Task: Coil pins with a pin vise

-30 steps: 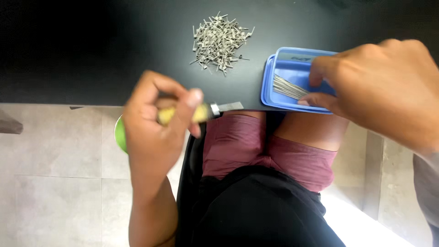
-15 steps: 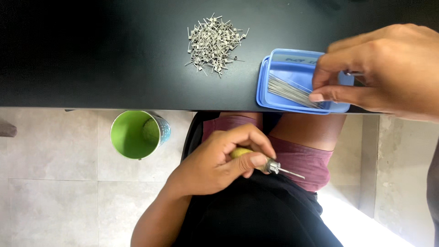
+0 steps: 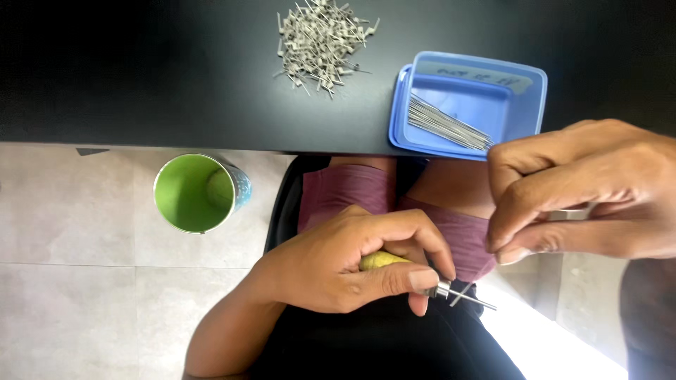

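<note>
Two bare hands over the lap, left hand (image 3: pixel 352 264) grip closed around a yellow-handled pin tool (image 3: pixel 422 278), right hand (image 3: pixel 577 190) grip pinched narrow just below the blue tray (image 3: pixel 524 84) of wires (image 3: pixel 447 123), contents unclear.

We see both of our hands bare: no gloves, rings, watch or bracelet on the left hand (image 3: pixel 345 264) or the right hand (image 3: pixel 584 190). The left forearm (image 3: pixel 225 331) is uncovered as far as the bottom edge of the view, so no cuff or sleeve shows on that side. At the far right edge a dark strip (image 3: pixel 651 317) runs beneath the right wrist (we cannot tell whether it is a sleeve). On our lap we wear dusky pink-maroon fabric shorts (image 3: pixel 352 193) ending above bare knees, and below them a plain black fabric garment (image 3: pixel 380 345) covers the middle, with no print or buttons visible.
</note>
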